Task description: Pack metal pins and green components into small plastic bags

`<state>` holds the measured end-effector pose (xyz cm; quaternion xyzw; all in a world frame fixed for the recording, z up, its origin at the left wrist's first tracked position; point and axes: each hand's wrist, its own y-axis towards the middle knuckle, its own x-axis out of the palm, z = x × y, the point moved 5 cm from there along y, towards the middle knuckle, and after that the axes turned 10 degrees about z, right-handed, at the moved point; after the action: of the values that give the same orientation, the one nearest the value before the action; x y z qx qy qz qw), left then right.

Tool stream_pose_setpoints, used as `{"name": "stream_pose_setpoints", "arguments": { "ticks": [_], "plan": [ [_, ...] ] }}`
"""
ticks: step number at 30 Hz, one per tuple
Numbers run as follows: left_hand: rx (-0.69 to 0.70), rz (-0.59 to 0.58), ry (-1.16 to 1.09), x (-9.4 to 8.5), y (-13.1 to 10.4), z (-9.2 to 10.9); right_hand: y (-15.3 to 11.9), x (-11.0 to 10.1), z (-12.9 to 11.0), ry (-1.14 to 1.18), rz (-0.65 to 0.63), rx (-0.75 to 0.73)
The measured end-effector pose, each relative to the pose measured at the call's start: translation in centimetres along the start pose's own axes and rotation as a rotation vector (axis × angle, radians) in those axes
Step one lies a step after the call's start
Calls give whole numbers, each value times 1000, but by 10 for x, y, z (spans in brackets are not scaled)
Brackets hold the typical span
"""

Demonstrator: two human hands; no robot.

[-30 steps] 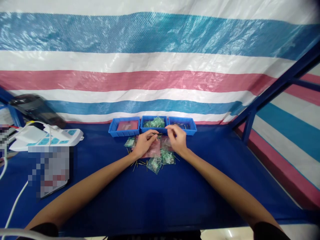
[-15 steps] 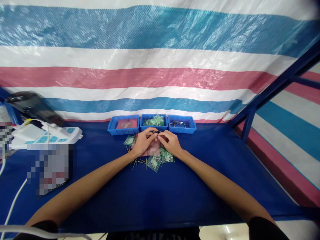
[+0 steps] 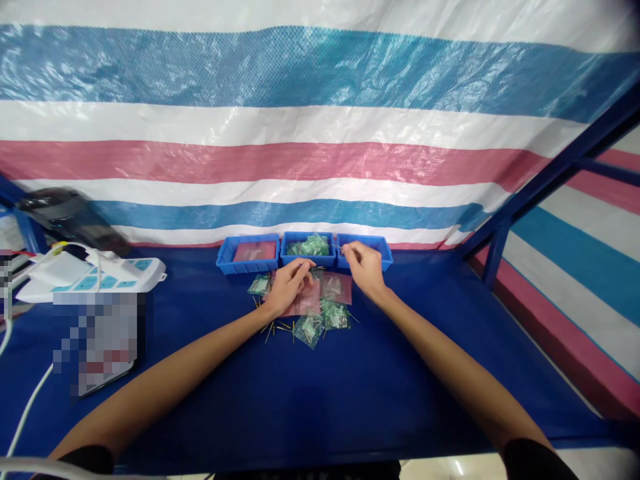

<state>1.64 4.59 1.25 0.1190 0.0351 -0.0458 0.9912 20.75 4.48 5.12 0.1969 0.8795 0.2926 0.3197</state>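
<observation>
My right hand (image 3: 364, 268) is pinched over the right blue bin (image 3: 384, 259), holding a thin metal rod (image 3: 337, 247) that points left toward the middle bin. My left hand (image 3: 291, 283) is closed, with thin dark rods (image 3: 318, 268) showing at its fingertips; how many cannot be made out. Beneath and beside it lie pink bags (image 3: 336, 288) and small green-tinted bags of pale pieces (image 3: 309, 328). Loose thin rods (image 3: 270, 329) are scattered near my left wrist. My right hand hides most of the right bin's contents.
The left bin (image 3: 223, 257) holds pink bags, the middle bin (image 3: 308, 245) green-tinted ones. A white power strip (image 3: 145, 273), cables and a dark bottle (image 3: 70, 217) stand at the left, with a blurred-out flat object (image 3: 110, 343) nearer. Blue metal frame bars (image 3: 530, 193) rise at the right.
My right hand has moved away from my left, to the right and up to the right bin, with a thin rod in its fingers. My left hand has stayed nearly in place.
</observation>
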Motion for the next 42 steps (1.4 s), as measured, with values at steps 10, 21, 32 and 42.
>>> {"name": "stream_pose_setpoints", "arguments": {
  "ticks": [10, 21, 32, 42],
  "plan": [
    [185, 204, -127, -16, 7, 24, 22, -10, 15, -289, -160, -27],
    [361, 45, 385, -24, 7, 40, -33, 30, -27, -315, -587, -130],
    [397, 35, 404, -9, -5, 15, -47, 46, -14, -335, -567, -16],
    [437, 57, 432, -12, -3, 22, -46, 41, -17, -187, -450, -18]
  ]
}}
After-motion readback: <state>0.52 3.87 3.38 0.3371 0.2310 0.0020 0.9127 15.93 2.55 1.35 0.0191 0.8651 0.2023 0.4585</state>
